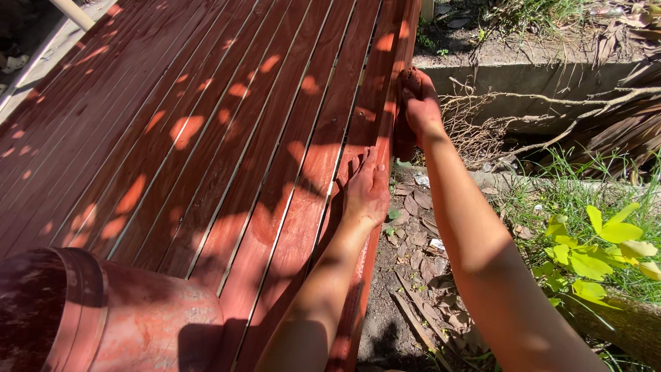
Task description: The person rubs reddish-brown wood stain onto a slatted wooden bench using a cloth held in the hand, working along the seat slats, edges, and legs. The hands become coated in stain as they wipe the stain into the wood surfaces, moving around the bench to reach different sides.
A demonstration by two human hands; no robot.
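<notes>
Across most of the view, a large slatted wooden panel, coated red-brown, dappled with sun and leaf shadow, its right edge running down toward the camera. At the bottom left, resting on the slats, a round bucket smeared in the same red-brown. Beyond the panel's edge, bare earth with dry leaves, a concrete kerb tangled with dead roots, and a bright green plant at the right.

Over that right edge, both forearms reaching forward. Left hand open, palm down, fingers spread flat on the outermost slat, stained red, gripping nothing. Further up the same edge, right hand curled closed, also stained, pressed against the panel's side. Under it, a dark soaked wad, seemingly a rag, hanging against the edge board; too shadowed to name with certainty.

Judging by the stained hands and the rag's place: colour being rubbed into the panel's outer edge, the flat face already covered. For the next move, firm pressure along the narrow side face, the flat left hand as a brace, and probably a fresh dip in the bucket, well apart from the rag at present.
</notes>
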